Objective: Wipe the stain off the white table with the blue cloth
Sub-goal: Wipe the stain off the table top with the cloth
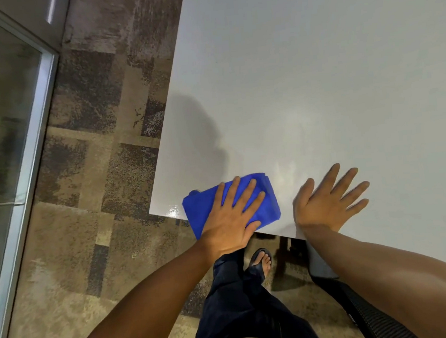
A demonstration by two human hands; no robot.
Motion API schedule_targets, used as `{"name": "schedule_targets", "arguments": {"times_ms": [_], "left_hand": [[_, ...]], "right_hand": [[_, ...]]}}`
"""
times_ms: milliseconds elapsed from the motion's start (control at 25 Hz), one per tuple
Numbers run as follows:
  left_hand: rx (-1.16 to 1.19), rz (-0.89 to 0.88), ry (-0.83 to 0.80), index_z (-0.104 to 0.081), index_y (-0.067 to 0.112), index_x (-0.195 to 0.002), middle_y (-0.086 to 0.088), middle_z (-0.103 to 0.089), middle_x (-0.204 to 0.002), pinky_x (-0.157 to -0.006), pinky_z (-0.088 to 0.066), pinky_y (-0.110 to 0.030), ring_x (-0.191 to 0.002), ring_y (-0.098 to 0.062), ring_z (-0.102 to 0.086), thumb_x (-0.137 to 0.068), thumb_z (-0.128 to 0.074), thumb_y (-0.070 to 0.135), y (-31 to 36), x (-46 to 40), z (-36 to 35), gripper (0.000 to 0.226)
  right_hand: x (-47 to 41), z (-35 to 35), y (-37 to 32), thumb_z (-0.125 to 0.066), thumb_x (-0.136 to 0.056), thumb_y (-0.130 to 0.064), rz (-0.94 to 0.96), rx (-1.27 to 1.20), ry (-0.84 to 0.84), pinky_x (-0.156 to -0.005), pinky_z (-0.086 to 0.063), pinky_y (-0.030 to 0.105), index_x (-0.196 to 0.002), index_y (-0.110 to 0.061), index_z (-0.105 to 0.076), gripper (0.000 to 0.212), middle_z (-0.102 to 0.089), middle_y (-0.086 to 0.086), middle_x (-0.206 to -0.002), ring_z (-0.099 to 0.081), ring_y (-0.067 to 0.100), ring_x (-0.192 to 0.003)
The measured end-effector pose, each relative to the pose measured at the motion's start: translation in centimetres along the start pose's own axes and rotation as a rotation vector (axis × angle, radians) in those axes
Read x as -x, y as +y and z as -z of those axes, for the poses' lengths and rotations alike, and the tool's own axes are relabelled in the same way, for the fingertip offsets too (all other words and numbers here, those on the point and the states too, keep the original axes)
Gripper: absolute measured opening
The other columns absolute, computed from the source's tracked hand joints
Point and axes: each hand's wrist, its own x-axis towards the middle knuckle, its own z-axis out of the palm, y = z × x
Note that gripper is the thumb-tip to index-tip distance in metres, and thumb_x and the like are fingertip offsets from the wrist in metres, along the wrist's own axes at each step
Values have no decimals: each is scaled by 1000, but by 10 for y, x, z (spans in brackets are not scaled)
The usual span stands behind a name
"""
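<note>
The white table (316, 79) fills the upper right. A folded blue cloth (266, 202) lies at the table's near left corner, partly hanging over the near edge. My left hand (231, 216) presses flat on top of the cloth with fingers spread. My right hand (327, 200) rests flat on the bare tabletop just right of the cloth, fingers apart, holding nothing. A faint shiny smear (286, 168) shows on the surface just beyond the cloth. No clear stain stands out elsewhere.
Patterned brown carpet (104, 179) lies left of and below the table. A glass door with a metal frame (32, 131) runs along the left. A dark chair (364, 313) stands under the table's near edge, by my leg and sandalled foot (262, 262).
</note>
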Motion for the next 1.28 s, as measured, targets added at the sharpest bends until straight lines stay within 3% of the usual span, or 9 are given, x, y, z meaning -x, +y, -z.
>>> {"name": "schedule_targets", "arguments": {"times_ms": [240, 400, 560, 800, 1040, 1280], "left_hand": [[0, -132, 24, -5, 29, -160, -6, 1, -168, -120, -7, -63, -153, -41, 1, -100, -25, 63, -19, -17, 6, 71], [-31, -124, 60, -4, 29, -160, -7, 0, -168, -120, -7, -63, -154, -39, 0, -100, -24, 63, -32, -41, 17, 72], [-10, -1, 117, -6, 29, -160, -6, -2, -169, -120, -9, -62, -154, -38, -3, -99, -25, 62, -56, -82, 36, 71], [17, 147, 229, -17, 27, -159, -7, -14, -168, -120, -14, -60, -153, -38, -12, -100, -27, 59, -100, -134, 60, 68], [32, 430, 244, -3, 28, -159, -7, -3, -169, -119, -11, -64, -153, -39, -7, -101, -16, 60, -147, -150, 70, 68], [77, 584, 253, -4, 27, -159, -8, -4, -169, -119, -13, -64, -153, -40, -9, -100, -15, 61, -153, -120, 58, 70]], "right_hand": [[0, -2, -1, -23, -103, -57, -7, 11, 13, -124, -7, 66, -165, -22, -9, 72, -3, 11, -174, -2, 46, -157], [-1, -2, 0, -15, -102, -59, 0, 11, 14, -123, -7, 67, -165, -23, -8, 73, -2, 11, -174, -1, 45, -157], [-3, -1, -1, -4, -99, -64, -2, 10, 5, -123, -8, 67, -165, -23, -8, 78, -1, 11, -174, 0, 45, -158], [1, -2, 1, -18, -102, -56, -1, -3, 8, -123, -5, 68, -165, -22, -8, 73, 0, 11, -174, 3, 44, -158], [1, -1, 1, -18, -102, -54, -17, 24, -19, -123, -2, 66, -165, -22, -4, 73, 5, 10, -174, 8, 43, -157], [1, -2, 1, -19, -101, -54, -5, 18, -26, -123, -2, 67, -165, -21, -5, 74, 5, 11, -174, 7, 44, -157]]}}
